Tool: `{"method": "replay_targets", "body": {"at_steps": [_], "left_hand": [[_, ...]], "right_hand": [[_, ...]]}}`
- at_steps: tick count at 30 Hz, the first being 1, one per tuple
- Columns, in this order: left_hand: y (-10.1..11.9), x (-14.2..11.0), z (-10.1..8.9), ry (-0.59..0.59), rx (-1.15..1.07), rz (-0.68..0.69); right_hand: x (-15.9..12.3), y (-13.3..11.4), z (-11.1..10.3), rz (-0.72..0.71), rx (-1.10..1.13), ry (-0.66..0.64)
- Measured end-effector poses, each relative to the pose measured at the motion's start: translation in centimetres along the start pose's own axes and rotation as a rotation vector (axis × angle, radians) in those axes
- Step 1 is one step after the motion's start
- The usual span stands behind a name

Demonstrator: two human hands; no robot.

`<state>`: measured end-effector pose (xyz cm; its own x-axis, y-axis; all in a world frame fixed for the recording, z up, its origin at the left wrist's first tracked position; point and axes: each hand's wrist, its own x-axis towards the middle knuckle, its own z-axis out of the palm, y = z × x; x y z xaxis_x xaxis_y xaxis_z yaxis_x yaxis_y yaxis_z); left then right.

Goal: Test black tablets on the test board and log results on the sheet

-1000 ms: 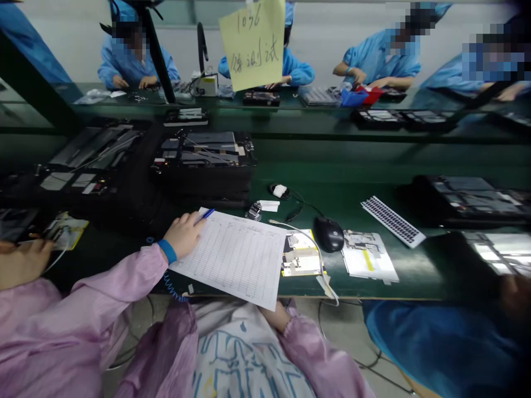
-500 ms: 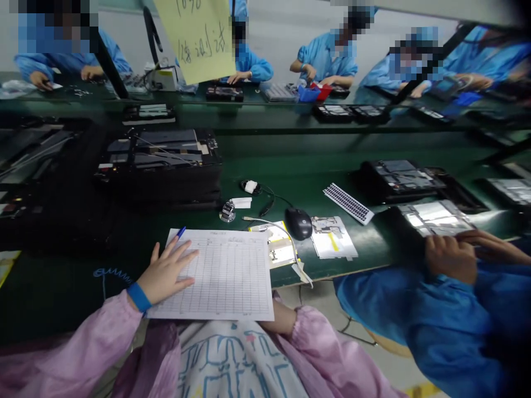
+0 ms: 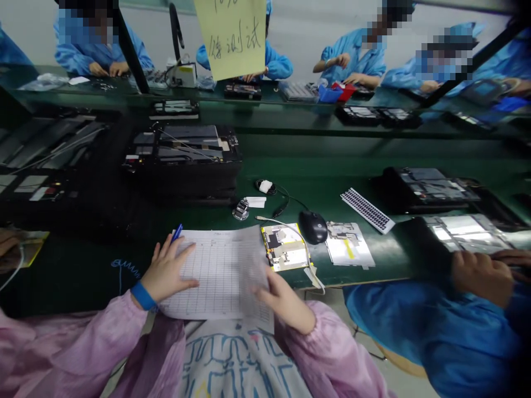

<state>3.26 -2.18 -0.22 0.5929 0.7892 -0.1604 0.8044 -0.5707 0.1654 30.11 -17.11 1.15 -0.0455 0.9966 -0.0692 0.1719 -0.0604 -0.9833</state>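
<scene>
A stack of printed table sheets point(image 3: 219, 276) lies at the bench's front edge before me. My left hand point(image 3: 170, 276), with a blue band at the wrist, rests on the sheets' left side, fingers spread. A blue pen point(image 3: 177, 232) sticks out past its fingers at the top left corner; its lower part is hidden. At the right edge, my right hand point(image 3: 288, 304) has its thumb over the top sheet and grips the paper, which bends and blurs there. Just right of the sheets are a yellow-edged panel point(image 3: 286, 249) with a white cable point(image 3: 290, 225) across it and a black mouse point(image 3: 314, 226).
Stacks of black device housings point(image 3: 186, 177) stand at the left. A silver board point(image 3: 350, 243), a keyboard strip point(image 3: 367, 210) and a metal clip point(image 3: 241, 209) lie on the green bench. At the right, a co-worker's hand point(image 3: 481, 276) touches an opened device point(image 3: 468, 232). A yellow note point(image 3: 232, 41) hangs above.
My right hand has come out from beneath the sheets and now grips their right edge, bending the paper. My left hand stays on the left side. The view has shifted left.
</scene>
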Motion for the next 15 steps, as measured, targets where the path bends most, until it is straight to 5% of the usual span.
{"method": "replay_targets", "body": {"at_steps": [3, 8, 12, 15], "left_hand": [[-1.5, 0.4, 0.5, 0.068, -0.074, -0.014], [-3.5, 2.0, -0.1, 0.081, -0.184, 0.008], [-3.3, 1.1, -2.7, 0.067, -0.221, 0.000], [-3.5, -1.9, -5.9, 0.037, -0.432, -0.031]], "right_hand": [[1.3, -0.2, 1.2, -0.137, -0.258, -0.061], [3.6, 1.9, -2.3, 0.044, -0.479, 0.246], [3.5, 3.3, -4.2, 0.089, -0.598, 0.387], [1.8, 2.5, -3.1, -0.074, -0.770, 0.551]]}}
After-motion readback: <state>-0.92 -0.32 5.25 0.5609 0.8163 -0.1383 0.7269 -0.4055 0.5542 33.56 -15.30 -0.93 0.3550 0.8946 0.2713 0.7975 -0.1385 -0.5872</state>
